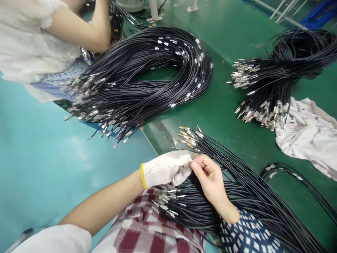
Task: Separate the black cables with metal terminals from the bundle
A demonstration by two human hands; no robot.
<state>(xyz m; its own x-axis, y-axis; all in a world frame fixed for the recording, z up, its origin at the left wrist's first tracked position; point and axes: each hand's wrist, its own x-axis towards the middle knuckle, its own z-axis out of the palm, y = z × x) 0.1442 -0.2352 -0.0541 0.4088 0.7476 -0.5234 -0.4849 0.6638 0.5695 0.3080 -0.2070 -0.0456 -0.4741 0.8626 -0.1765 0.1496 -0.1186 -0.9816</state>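
Observation:
My left hand (168, 168), in a white knit glove with a yellow cuff, is closed in a pinch. Bare fingers of my right hand (210, 175) pinch at the same spot, where a small silvery cable terminal (191, 161) shows between the two hands. The rest of that cable is hidden by my fingers. Under and around my hands lies a bundle of black cables (237, 196) with metal ends. One group of silver terminals (168, 200) lies below my glove, over the checked cloth on my lap; another group of terminals (188, 136) lies just beyond my hands.
A large looped bundle of black cables (168, 89) with white tags lies ahead on the green table (223, 105). Another person (76, 30) sits at the far left. At right are a folded cable bundle (284, 66), a white cloth (308, 133) and a thin cable loop (295, 174).

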